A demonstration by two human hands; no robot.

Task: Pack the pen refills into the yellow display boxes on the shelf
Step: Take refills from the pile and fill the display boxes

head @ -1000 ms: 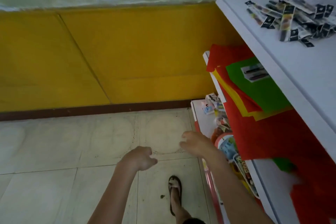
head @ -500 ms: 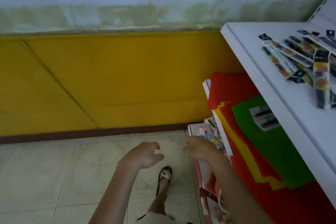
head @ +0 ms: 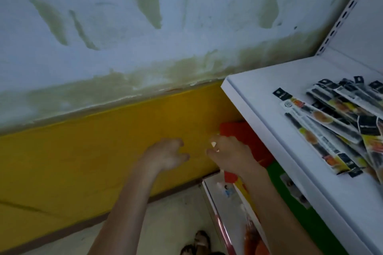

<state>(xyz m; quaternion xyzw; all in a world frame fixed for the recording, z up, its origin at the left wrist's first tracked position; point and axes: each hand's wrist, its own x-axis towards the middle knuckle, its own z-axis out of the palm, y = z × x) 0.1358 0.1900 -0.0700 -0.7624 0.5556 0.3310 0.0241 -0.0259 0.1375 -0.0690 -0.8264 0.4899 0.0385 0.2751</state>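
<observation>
The left hand (head: 165, 156) and right hand (head: 229, 152) have been raised from low over the floor (head: 172, 219) to beside the white shelf (head: 259, 114) corner, nothing held.

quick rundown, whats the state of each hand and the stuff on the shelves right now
left hand: fingers loosely curled, holding nothing
right hand: loosely curled, nothing visible in it
pen refill packs: loose overlapping pile, lying flat, not boxed
top shelf: carries the pile
red sheets: lying on the shelf below
green sheet: lying on that same lower shelf
yellow display boxes: not in view
</observation>
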